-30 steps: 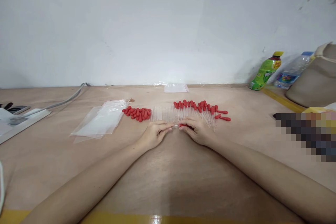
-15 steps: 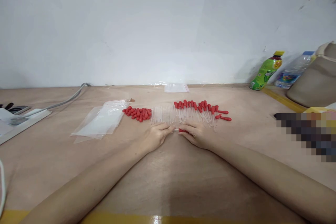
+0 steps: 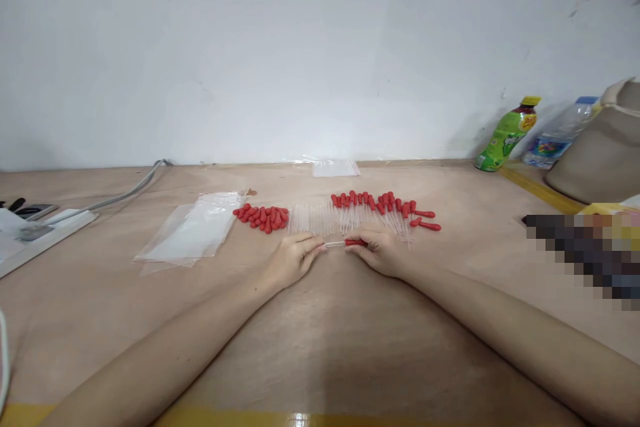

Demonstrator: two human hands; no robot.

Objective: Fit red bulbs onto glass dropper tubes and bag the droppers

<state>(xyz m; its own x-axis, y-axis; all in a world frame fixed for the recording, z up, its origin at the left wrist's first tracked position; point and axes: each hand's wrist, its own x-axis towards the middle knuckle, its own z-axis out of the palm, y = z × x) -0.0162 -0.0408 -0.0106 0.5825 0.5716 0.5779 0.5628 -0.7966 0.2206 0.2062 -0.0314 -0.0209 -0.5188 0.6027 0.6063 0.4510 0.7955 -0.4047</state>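
Observation:
My left hand (image 3: pixel 299 257) pinches one end of a thin clear dropper tube (image 3: pixel 334 244). The tube's other end meets a red rubber bulb (image 3: pixel 353 242), gripped between the fingers and thumb of my right hand (image 3: pixel 381 251); how deep the tube sits in it I cannot tell. Beyond my left hand lies a pile of loose red bulbs (image 3: pixel 263 217). Bare clear tubes (image 3: pixel 311 219) lie side by side just past my fingertips. To their right, several droppers with red bulbs fitted (image 3: pixel 363 207) spread out, bulbs mostly away from me.
Clear plastic bags (image 3: pixel 200 230) lie at left, near a white power strip (image 3: pixel 65 230) with a grey cable. Another small bag (image 3: pixel 335 168) is by the wall. A green bottle (image 3: pixel 507 137), a clear bottle (image 3: pixel 560 137) and a beige container (image 3: pixel 600 147) stand at back right.
Both hands have risen slightly off the table, the right shifting a little to the right. More of the tube and the red bulb now shows between them.

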